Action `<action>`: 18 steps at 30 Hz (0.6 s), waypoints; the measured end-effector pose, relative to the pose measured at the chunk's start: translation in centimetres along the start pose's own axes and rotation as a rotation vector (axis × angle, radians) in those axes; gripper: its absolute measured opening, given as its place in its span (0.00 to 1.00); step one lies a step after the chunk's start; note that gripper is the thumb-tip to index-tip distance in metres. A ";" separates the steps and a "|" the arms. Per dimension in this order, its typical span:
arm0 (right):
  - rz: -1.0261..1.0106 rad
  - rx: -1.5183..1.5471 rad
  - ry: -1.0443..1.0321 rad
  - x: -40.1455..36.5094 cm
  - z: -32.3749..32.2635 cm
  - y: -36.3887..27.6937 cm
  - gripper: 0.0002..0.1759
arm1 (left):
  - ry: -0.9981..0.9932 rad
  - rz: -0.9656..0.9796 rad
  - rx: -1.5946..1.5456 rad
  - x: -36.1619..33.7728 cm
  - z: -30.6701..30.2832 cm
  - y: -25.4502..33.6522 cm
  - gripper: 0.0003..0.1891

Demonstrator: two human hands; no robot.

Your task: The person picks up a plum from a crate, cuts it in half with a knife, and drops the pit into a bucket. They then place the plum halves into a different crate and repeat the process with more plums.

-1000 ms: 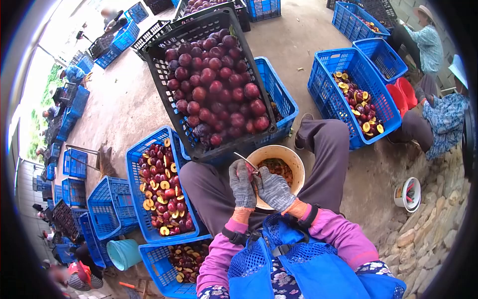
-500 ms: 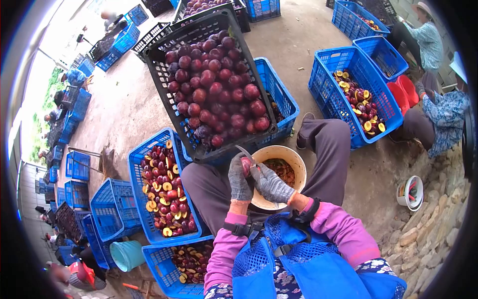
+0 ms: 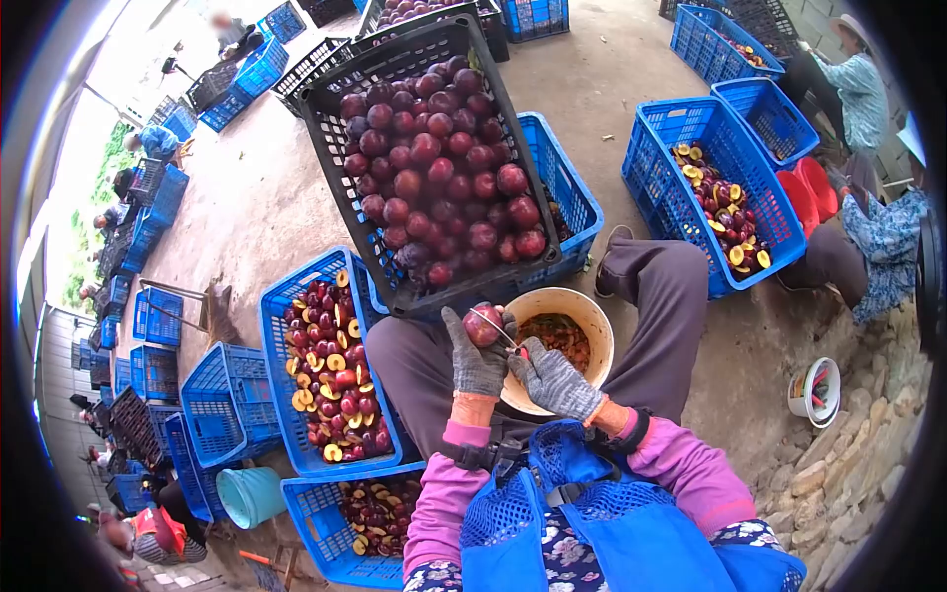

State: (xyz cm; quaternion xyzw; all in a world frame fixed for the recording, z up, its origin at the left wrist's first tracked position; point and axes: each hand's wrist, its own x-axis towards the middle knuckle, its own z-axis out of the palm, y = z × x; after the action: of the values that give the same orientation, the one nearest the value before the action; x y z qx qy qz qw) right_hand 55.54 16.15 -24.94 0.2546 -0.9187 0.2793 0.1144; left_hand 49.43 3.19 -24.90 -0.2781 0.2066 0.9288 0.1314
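Note:
My left hand (image 3: 477,363), in a grey knit glove, is wrapped around a dark red plum (image 3: 480,328). A knife (image 3: 500,332) sits in my gloved right hand (image 3: 558,381), its thin blade lying against the plum's right side. Just under and beyond the right hand is a cream bucket (image 3: 604,340) with brownish-orange scraps (image 3: 557,335) inside. In front of me a black crate (image 3: 370,286) full of whole plums (image 3: 444,178) rests on a blue crate (image 3: 584,212). Left of my knee stands a blue crate (image 3: 279,395) of cut plums (image 3: 335,375) showing yellow flesh.
Another blue crate (image 3: 304,523) with cut plums is at lower left, near a turquoise bucket (image 3: 250,496). To the right are a blue crate (image 3: 656,197) of plum halves, a co-worker's sleeve (image 3: 888,247), red containers (image 3: 804,192) and a white bucket (image 3: 817,403). Stones line the right edge.
The plum now shows more fully in my left hand, whose fingers have opened around it. My right hand has shifted slightly right and down, bringing the blade across the plum's side.

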 end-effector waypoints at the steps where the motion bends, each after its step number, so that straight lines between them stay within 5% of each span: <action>1: 0.076 0.106 -0.035 0.1 0.0 0.0 0.12 | -0.002 -0.001 -0.001 0.0 0.1 -0.2 0.34; 4: 0.247 0.277 -0.022 0.4 -0.3 -0.2 0.15 | 0.024 -0.007 0.018 -0.2 0.4 -0.8 0.34; 11: 0.285 0.224 -0.031 0.6 -0.4 -0.5 0.18 | -0.007 0.012 0.123 -0.2 0.6 -1.8 0.30; 13: 0.234 0.135 0.019 0.2 1.1 -0.1 0.10 | -0.023 0.028 0.153 0.0 0.5 -1.9 0.29; 17: 0.221 0.104 0.020 0.2 2.0 0.1 0.10 | -0.065 0.126 0.272 0.8 -0.2 -2.2 0.24; 18: 0.336 0.196 -0.042 0.6 1.3 -0.2 0.14 | -0.068 0.182 0.336 0.9 -0.3 -2.1 0.25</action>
State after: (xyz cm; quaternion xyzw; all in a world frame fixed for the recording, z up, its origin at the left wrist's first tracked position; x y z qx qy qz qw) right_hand 55.04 15.04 -25.67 0.1136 -0.9189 0.3771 0.0215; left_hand 49.60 5.08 -26.27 -0.2010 0.3784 0.8982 0.0981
